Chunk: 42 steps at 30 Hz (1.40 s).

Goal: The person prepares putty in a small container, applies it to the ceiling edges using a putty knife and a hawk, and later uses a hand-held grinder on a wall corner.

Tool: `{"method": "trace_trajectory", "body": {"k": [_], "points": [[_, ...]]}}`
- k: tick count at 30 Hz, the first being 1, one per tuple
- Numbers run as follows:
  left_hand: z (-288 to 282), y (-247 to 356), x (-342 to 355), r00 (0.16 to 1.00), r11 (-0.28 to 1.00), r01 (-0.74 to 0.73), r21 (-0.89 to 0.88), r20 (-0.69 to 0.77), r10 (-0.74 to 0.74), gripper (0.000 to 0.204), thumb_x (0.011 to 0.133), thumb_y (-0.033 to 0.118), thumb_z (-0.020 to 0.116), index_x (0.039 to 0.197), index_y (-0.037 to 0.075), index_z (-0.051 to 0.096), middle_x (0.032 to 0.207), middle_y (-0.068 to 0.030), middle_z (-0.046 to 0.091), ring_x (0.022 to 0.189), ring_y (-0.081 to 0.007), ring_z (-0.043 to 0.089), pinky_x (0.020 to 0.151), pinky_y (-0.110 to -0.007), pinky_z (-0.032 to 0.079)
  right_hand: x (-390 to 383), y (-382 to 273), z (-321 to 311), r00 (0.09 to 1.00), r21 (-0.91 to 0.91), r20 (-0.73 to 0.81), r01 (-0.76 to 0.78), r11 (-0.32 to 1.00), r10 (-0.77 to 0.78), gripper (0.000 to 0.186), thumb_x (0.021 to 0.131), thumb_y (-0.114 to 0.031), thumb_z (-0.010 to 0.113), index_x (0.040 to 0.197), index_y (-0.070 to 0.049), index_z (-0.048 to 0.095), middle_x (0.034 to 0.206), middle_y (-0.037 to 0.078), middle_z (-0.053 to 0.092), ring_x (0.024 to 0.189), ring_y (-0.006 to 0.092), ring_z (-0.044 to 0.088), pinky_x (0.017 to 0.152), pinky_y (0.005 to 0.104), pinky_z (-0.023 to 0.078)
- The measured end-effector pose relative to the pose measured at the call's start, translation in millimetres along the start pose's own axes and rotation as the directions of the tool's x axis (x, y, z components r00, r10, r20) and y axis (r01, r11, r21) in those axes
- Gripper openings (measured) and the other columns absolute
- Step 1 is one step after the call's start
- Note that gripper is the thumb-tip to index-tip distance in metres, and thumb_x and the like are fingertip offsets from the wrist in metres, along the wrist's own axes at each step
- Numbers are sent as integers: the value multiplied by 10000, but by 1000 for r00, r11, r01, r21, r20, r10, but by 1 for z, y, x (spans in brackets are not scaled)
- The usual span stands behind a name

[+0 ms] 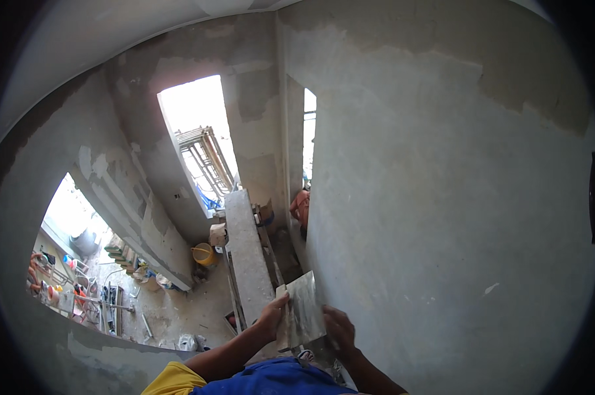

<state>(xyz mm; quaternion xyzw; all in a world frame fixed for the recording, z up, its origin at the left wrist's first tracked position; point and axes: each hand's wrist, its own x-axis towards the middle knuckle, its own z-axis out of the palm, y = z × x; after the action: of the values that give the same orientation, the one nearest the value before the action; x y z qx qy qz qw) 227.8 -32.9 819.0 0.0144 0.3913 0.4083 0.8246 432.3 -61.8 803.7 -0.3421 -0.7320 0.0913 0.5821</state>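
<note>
Long grey plank (248, 253) runs along wall, cardboard box (217, 234) at far end; dusty floor (172, 309) below, yellow bucket (204, 253) standing on it

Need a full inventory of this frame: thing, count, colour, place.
Plaster board: 1, grey, held between both hands at the wall.
Wall: 1, grey wet plaster, right.
Plank: 1, grey, long, below centre.
Bucket: 1, yellow, floor by plank.
Window opening: 1, bright, upper centre.
Scaffold frame: 1, brown, outside window.
Doorway opening: 1, left, clutter beyond.
Left hand: 1, on board's left edge.
Right hand: 1, on board's right edge.
</note>
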Motion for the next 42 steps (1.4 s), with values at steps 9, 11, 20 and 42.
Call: {"method": "trace_trajectory", "body": {"k": [9, 11, 20, 42], "points": [[-73, 38, -60, 247, 260, -678, 688, -120, 961, 354, 974, 295, 569, 1199, 39, 472, 949, -66, 562, 808, -138, 534, 680, -315, 448, -1, 11, 45, 933, -208, 239, -220, 953, 268, 448, 735, 62, 530, 1146, -84, 630, 1107, 130, 632, 1040, 324, 608, 860, 404, 512], [-95, 53, -59, 112, 155, -622, 767, -108, 988, 350, 991, 316, 530, 1202, 52, 438, 973, -69, 536, 858, -150, 518, 726, -315, 438, 7, -14, 60, 932, -237, 338, -50, 970, 131, 448, 751, 15, 536, 1175, -99, 624, 1123, 118, 621, 1051, 317, 593, 888, 423, 492], [-110, 76, -93, 114, 66, -517, 854, -7, 993, 407, 1010, 361, 455, 1229, 19, 419, 943, -185, 579, 810, -280, 582, 744, -389, 447, 20, -43, 150, 861, -308, 486, 328, 893, -149, 518, 715, -52, 605, 1224, -142, 630, 1199, 77, 580, 1086, 273, 524, 921, 443, 375], [-217, 51, -136, 696, 693, -717, -76, -124, 707, 427, 1009, 343, 481, 1327, 59, 445, 1176, -109, 609, 1035, -215, 626, 905, -387, 522, -4, -36, 240, 219, 340, 697, -939, -46, 683, 153, 969, -184, 547, 1060, -62, 556, 860, 18, 635, 693, 147, 613, 542, 326, 493]]}}
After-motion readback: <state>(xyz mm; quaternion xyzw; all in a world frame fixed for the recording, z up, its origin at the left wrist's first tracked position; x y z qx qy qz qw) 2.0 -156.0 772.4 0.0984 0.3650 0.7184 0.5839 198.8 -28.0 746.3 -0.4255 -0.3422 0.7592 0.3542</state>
